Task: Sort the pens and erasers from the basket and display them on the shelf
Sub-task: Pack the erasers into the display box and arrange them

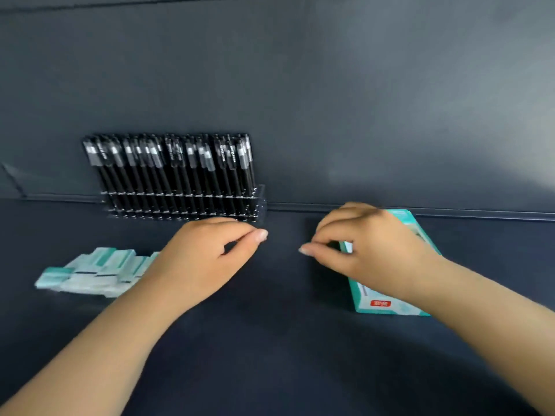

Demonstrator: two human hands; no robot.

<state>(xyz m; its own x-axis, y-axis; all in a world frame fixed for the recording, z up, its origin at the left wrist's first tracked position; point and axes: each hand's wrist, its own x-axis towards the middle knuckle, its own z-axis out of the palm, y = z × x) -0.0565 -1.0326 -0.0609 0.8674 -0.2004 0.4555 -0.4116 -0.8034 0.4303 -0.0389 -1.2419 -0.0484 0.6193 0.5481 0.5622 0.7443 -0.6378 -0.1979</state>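
the right hand [369, 250], fingers curled on the box [387, 298] at 3 o'clock, should steady it; the left hand [207, 256] hovers loosely curled, empty, erasers [90, 271] at 9 o'clock.

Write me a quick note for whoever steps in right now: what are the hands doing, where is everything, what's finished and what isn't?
Left hand: hovering over the shelf, thumb and forefinger close together, nothing visible in its grip.
Right hand: curled over the teal box; the picture does not show whether it holds it.
Pens: standing in the clear rack against the back wall. Looks done.
Erasers: loose cluster on the shelf, left of the left hand. Blurred, uneven.
Left: tidy the erasers, sort out the box. No basket is in view.
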